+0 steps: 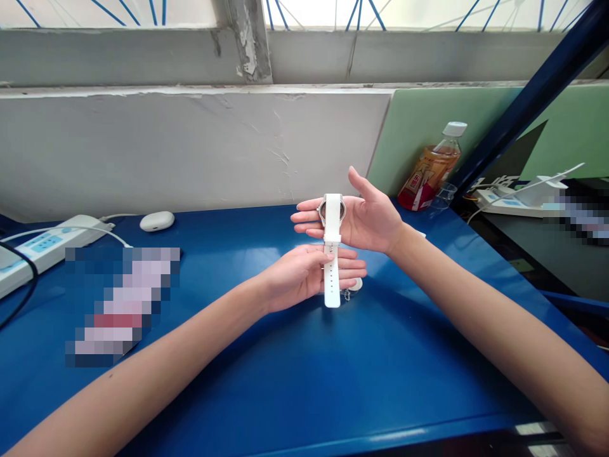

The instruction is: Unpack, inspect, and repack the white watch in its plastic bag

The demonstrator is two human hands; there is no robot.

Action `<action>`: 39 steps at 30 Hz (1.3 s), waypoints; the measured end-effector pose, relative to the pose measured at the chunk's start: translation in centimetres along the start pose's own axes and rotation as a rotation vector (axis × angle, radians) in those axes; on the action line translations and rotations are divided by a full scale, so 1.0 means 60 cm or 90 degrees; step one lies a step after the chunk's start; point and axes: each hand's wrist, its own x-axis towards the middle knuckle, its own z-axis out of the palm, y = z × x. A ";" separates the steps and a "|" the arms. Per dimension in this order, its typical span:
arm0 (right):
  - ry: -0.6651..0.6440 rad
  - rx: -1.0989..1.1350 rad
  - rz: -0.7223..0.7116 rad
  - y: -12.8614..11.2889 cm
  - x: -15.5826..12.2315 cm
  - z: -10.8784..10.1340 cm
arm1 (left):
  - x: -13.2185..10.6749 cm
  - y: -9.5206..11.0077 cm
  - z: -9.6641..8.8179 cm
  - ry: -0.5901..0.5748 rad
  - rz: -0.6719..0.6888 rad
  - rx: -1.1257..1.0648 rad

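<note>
A white wristwatch (333,219) with a round silver-rimmed case extends lengthwise over both hands, its strap's holed end hanging down. My left hand (304,270) is closed on the lower strap, with the thumb on top and the fingers stretched out behind. Just above it, my right hand (364,219) is open and palm up, its fingers extended behind the watch case and its thumb spread away. Partly covered by my left hand, a small whitish item with a bead chain (353,285) shows on the blue table (295,374).
A power strip (52,247) with cables, a white earbud case (157,221) and a blurred-out phone-like object (128,298) are on the left. A drink bottle (432,168) leans against the green panel (404,133). A blue metal post (523,95) slants at right.
</note>
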 end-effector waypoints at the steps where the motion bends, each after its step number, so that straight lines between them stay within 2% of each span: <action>1: 0.003 -0.001 0.001 0.000 0.000 0.000 | 0.000 0.000 0.001 0.001 -0.001 -0.001; 11: -0.023 0.012 -0.009 0.001 -0.001 -0.002 | 0.002 0.000 0.001 0.001 0.003 -0.008; 29: -0.003 0.009 0.000 0.000 0.000 0.002 | 0.003 0.001 0.001 0.014 -0.007 0.007; 36: -0.012 -0.010 -0.009 0.005 -0.002 0.001 | 0.003 -0.001 -0.001 0.004 0.002 0.009; 39: -0.001 -0.018 -0.021 0.006 -0.002 0.002 | 0.003 -0.002 -0.006 -0.027 -0.003 -0.007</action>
